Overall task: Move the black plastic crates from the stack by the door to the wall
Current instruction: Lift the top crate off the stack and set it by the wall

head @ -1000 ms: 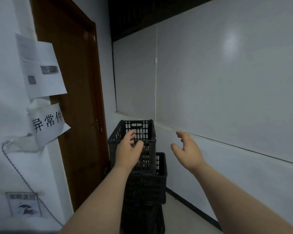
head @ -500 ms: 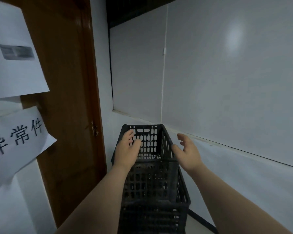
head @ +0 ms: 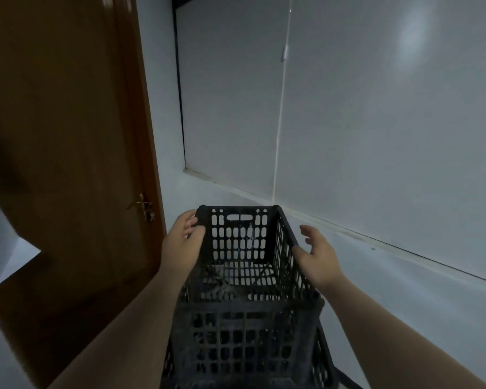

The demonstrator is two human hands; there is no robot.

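A stack of black perforated plastic crates stands right in front of me, beside the brown door. The top crate (head: 244, 242) is empty and I look down into it; a lower crate (head: 324, 357) juts out beneath it at the right. My left hand (head: 183, 242) rests on the top crate's left rim near the far corner, fingers curled over the edge. My right hand (head: 317, 254) is at the right rim, thumb touching it and fingers spread apart outside the wall.
The brown wooden door (head: 68, 164) with a brass handle (head: 145, 209) fills the left. A white panelled wall (head: 376, 122) runs along the right and back, with a ledge (head: 348, 231) just behind the crates. A paper sign (head: 0, 248) hangs at the far left.
I have come closer to the stack and the view has tilted down into the top crate. Both hands moved from mid-air onto the crate's two side rims.
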